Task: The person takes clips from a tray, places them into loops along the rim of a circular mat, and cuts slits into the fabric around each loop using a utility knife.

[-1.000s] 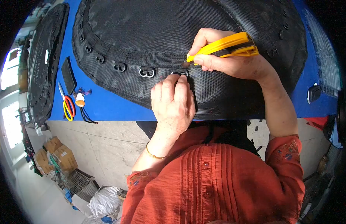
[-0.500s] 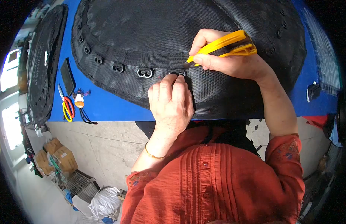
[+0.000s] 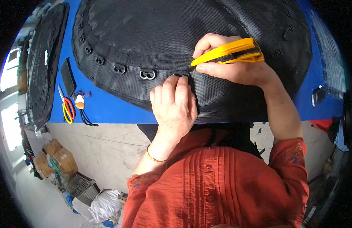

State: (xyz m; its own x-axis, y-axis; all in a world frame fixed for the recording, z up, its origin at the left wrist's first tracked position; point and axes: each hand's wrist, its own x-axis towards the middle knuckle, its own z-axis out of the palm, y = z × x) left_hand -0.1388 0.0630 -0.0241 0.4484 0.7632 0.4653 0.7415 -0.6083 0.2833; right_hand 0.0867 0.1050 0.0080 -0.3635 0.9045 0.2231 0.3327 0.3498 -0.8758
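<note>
A large round black fabric piece (image 3: 145, 34) lies on the blue table (image 3: 119, 110), with several black rings fixed along its edge band. My right hand (image 3: 233, 62) is closed round a yellow utility knife (image 3: 229, 51), whose tip touches the band beside one ring. My left hand (image 3: 174, 104) rests on the fabric just below that spot, its fingertips pressed on the same ring and partly covering it. A neighbouring ring (image 3: 147, 73) shows fully to the left of my fingers.
Scissors (image 3: 67, 106), a dark flat block (image 3: 68, 78) and a small white and orange item (image 3: 79, 102) lie at the left. Another black fabric piece (image 3: 45, 68) is beyond them. A small black object (image 3: 318, 95) sits at the right. Cardboard boxes (image 3: 62, 159) stand on the floor.
The yellow knife has tilted, its rear end now lower, and my right hand has turned with it. The fabric and my left hand have shifted slightly left since the earliest frame.
</note>
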